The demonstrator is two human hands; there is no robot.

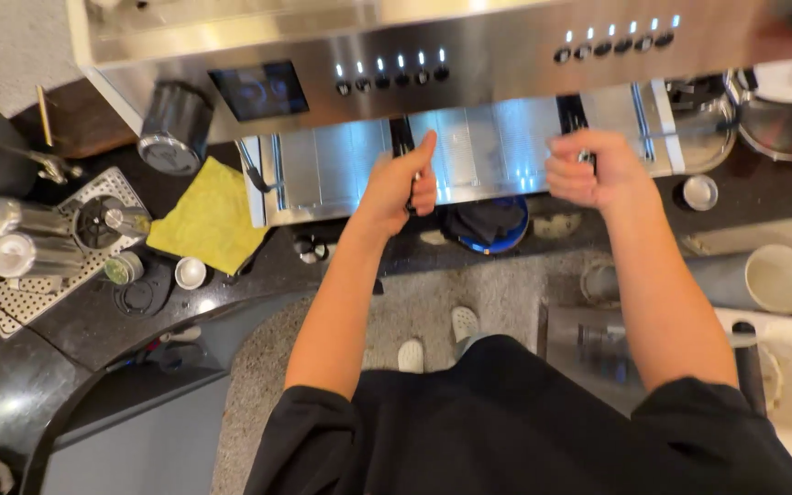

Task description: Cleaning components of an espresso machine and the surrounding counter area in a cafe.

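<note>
Head view: at the espresso machine (469, 55), the left hand (402, 183) grips a black portafilter handle (411, 188) and the right hand (588, 170) closes on another; both wrists are best kept level.

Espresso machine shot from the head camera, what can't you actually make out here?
- Left hand: closed around a dark handle; what it attaches to is hidden by the fingers.
- Right hand: whatever it grips is covered by the hand itself.
- Espresso machine: top cut off by the upper edge; its small screen is too dark to read.
- Blue bowl: contents dark and shadowed under the machine.
</note>
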